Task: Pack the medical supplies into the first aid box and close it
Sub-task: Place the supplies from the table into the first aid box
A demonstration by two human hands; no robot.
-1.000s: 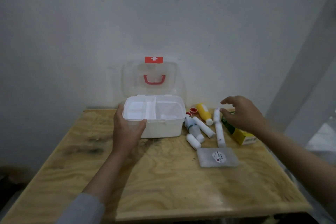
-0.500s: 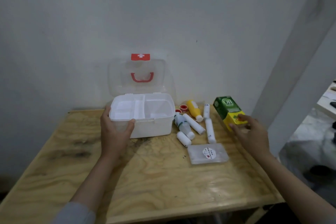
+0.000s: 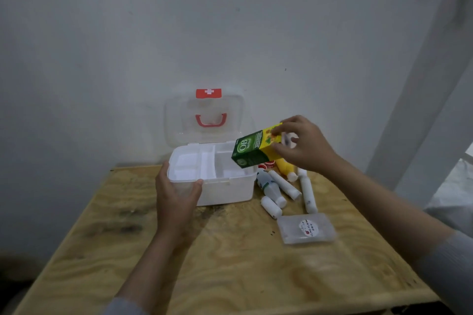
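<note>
The white first aid box [image 3: 225,190] stands open at the back of the wooden table [image 3: 230,268]. Its clear lid [image 3: 204,115], with a red handle and a red cross label, leans upright against the wall. A white divided tray sits in the top of the box. My left hand [image 3: 176,197] grips the box's front left corner. My right hand [image 3: 304,146] holds a green and yellow carton [image 3: 252,148], tilted, in the air over the box's right end. White rolls [image 3: 284,184], a small white bottle [image 3: 267,184], a yellow bottle [image 3: 286,167] and a flat clear case [image 3: 307,229] lie to the right of the box.
A grey wall rises right behind the table. A pale slanted beam [image 3: 419,89] stands at the right, close to the table's right edge. Bare wood lies in front of the box, between my forearms.
My right hand has lifted the green and yellow carton from the table's right side and carried it left, over the box. My left hand has stayed on the box.
</note>
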